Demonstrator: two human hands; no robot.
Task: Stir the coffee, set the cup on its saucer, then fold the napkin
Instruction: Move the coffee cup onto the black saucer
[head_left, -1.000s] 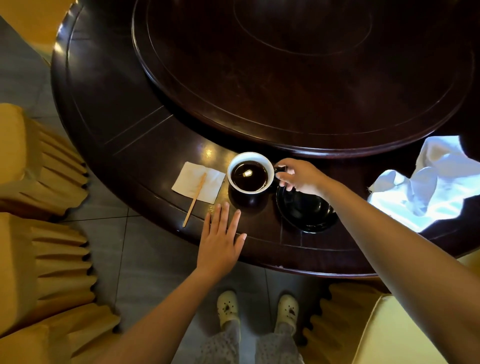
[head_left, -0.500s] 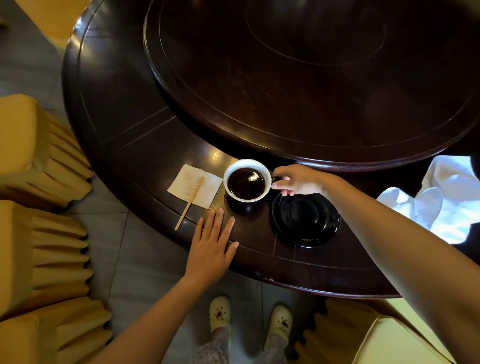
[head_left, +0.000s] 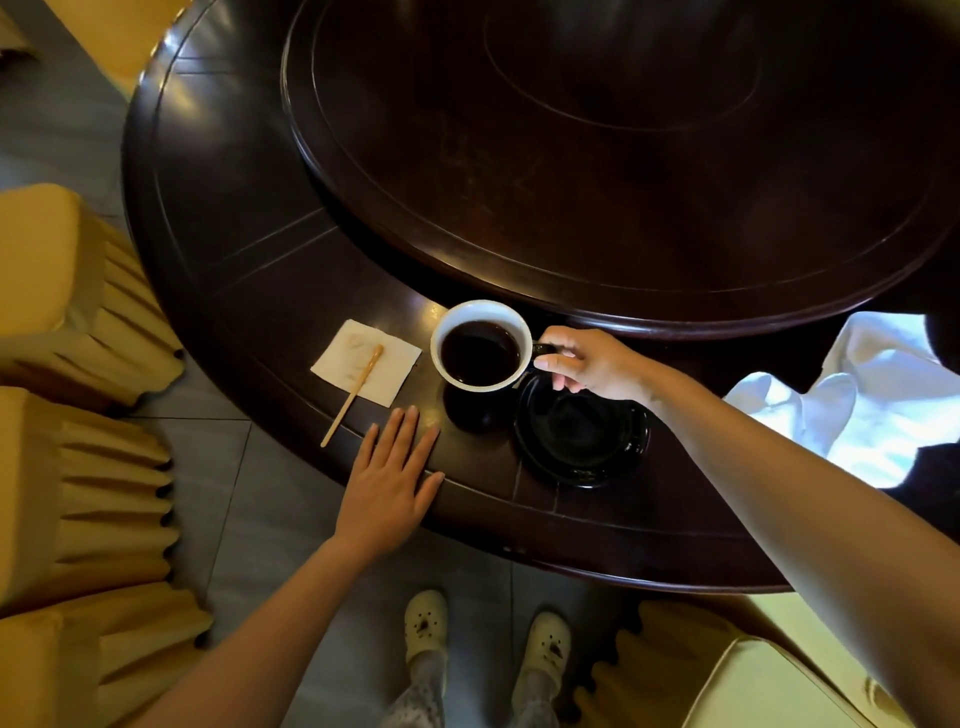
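1. Our right hand (head_left: 592, 364) has its grip pinched on the handle of the cup (head_left: 480, 344), held full of dark coffee, its edge over the black saucer's (head_left: 584, 441) left rim.
2. Our left hand (head_left: 389, 480) lies flat, fingers spread, on the bench (head_left: 249, 249) edge.
3. The napkin (head_left: 366, 360) sits unfolded left of the cup, a wooden stirrer (head_left: 353, 395) across it.

Dark round wooden table (head_left: 249, 249) with raised turntable (head_left: 623, 156) — gold-skirted chairs (head_left: 78, 467) on grey tiled floor (head_left: 249, 519).

Right hand (head_left: 592, 366) pinched closed with arm extended; left hand (head_left: 387, 480) lies flat, fingers spread.
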